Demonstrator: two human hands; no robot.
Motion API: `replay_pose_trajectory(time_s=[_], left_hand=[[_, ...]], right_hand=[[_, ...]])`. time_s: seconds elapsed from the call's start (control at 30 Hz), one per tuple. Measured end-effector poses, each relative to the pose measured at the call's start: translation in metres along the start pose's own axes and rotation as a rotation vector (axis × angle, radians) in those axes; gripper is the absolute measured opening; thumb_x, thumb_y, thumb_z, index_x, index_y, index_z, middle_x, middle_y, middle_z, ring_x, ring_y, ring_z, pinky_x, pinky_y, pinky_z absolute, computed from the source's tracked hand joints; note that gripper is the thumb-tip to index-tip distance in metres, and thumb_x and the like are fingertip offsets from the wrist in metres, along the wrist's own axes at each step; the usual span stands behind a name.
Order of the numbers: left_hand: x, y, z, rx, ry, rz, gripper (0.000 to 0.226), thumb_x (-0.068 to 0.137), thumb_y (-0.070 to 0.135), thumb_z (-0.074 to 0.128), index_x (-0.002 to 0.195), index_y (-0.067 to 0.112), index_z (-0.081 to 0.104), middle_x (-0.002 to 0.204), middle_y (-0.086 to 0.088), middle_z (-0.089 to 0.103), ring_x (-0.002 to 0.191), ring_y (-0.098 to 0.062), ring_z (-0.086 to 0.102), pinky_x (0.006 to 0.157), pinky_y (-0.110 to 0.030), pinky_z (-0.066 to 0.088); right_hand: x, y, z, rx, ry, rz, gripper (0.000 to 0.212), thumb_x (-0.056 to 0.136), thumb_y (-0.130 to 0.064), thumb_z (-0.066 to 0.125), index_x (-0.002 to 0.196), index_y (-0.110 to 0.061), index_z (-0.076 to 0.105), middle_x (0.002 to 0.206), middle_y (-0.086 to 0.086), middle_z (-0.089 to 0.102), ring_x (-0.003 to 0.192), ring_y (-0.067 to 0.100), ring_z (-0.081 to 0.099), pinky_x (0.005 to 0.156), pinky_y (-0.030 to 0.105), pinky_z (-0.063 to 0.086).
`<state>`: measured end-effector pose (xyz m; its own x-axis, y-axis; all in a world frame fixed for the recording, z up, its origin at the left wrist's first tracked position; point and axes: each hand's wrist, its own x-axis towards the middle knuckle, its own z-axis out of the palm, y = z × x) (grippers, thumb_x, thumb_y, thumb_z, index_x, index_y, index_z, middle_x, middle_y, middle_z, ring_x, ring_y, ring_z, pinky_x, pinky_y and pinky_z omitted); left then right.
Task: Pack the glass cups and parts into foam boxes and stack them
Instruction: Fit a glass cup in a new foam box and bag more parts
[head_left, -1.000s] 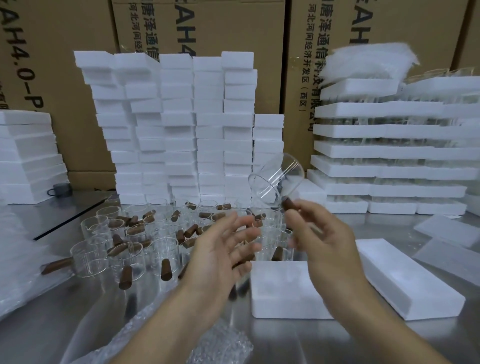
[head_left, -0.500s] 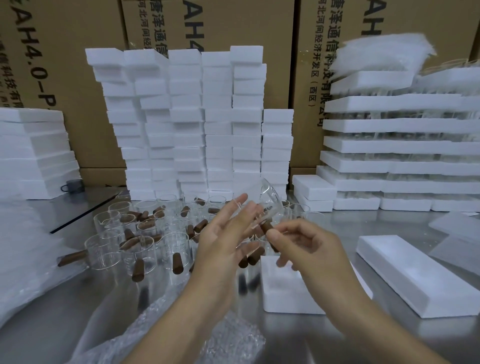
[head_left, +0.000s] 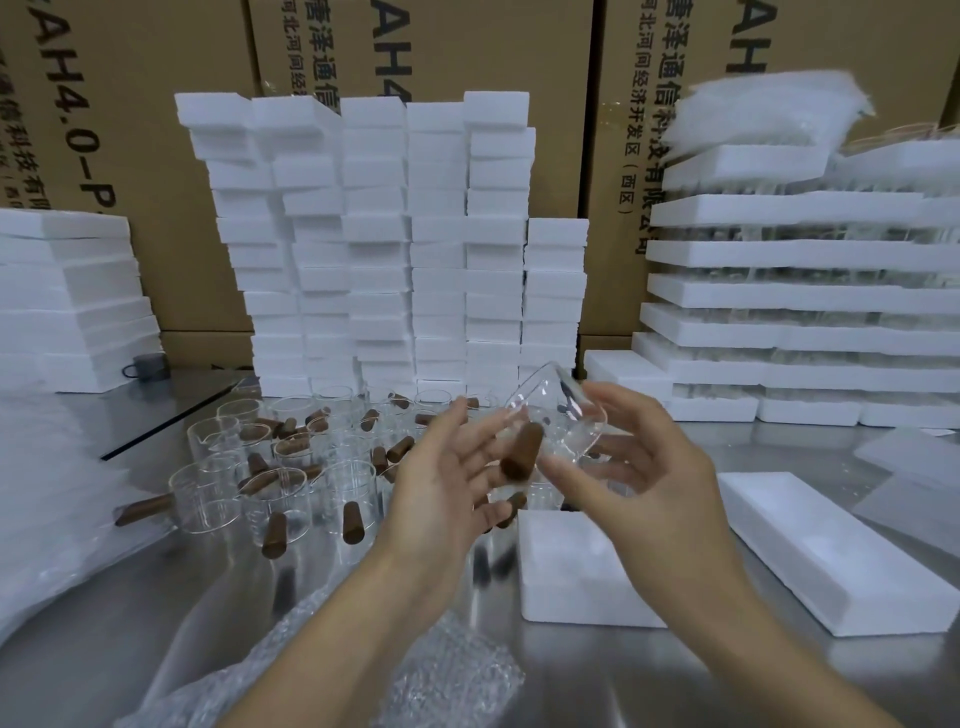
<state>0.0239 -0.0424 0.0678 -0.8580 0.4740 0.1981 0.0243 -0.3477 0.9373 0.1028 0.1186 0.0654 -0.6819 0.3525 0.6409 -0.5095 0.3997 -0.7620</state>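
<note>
A clear glass cup (head_left: 558, 410) with a brown wooden handle (head_left: 521, 460) is held tilted above the table, handle pointing toward me. My right hand (head_left: 641, 470) grips the glass body from the right, fingers curled over it. Straight-fingered, my left hand (head_left: 447, 486) touches the handle from the left. Just below the hands lies an open white foam box (head_left: 571, 577). Several more glass cups (head_left: 270, 478) with wooden handles stand crowded on the steel table at the left.
A long foam piece (head_left: 831, 551) lies right of the box. Stacked small foam blocks (head_left: 415, 234) rise behind the cups, packed foam boxes (head_left: 805, 301) at the right, more foam (head_left: 67, 291) at the left. Bubble wrap (head_left: 415, 675) lies near me. Cardboard cartons (head_left: 156, 104) wall the back.
The cup has come down from a raised tilt to between my hands, its handle turned toward me. My left hand has closed in against the handle.
</note>
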Motion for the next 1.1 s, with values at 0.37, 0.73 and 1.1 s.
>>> replay_pose_trajectory(time_s=[0.37, 0.73, 1.1], left_hand=[[-0.002, -0.005, 0.005, 0.088, -0.069, 0.059, 0.052, 0.096, 0.066, 0.067, 0.126, 0.026, 0.079, 0.124, -0.005, 0.079, 0.108, -0.017, 0.076, 0.087, -0.026, 0.062], [0.0, -0.012, 0.011, 0.035, 0.059, 0.043, 0.051, 0.097, 0.067, 0.055, 0.128, 0.032, 0.077, 0.128, 0.005, 0.078, 0.121, -0.015, 0.073, 0.104, -0.043, 0.056], [-0.004, -0.012, 0.012, 0.033, 0.034, 0.034, 0.051, 0.087, 0.063, 0.081, 0.133, 0.042, 0.072, 0.127, 0.009, 0.078, 0.118, -0.017, 0.075, 0.109, -0.045, 0.053]], right_hand=[[-0.01, -0.012, 0.021, 0.698, -0.235, 0.724, 0.073, 0.082, -0.066, 0.069, 0.13, -0.011, 0.07, 0.119, 0.014, 0.078, 0.091, 0.027, 0.079, 0.059, 0.03, 0.059], [-0.011, -0.005, 0.023, 0.636, -0.119, 0.604, 0.037, 0.081, -0.056, 0.068, 0.095, -0.026, 0.084, 0.113, 0.009, 0.079, 0.089, 0.018, 0.074, 0.065, 0.028, 0.059], [-0.001, 0.006, 0.017, 0.106, -0.088, 0.439, 0.04, 0.109, -0.041, 0.047, 0.088, -0.03, 0.079, 0.087, -0.001, 0.077, 0.069, 0.009, 0.067, 0.061, 0.026, 0.049]])
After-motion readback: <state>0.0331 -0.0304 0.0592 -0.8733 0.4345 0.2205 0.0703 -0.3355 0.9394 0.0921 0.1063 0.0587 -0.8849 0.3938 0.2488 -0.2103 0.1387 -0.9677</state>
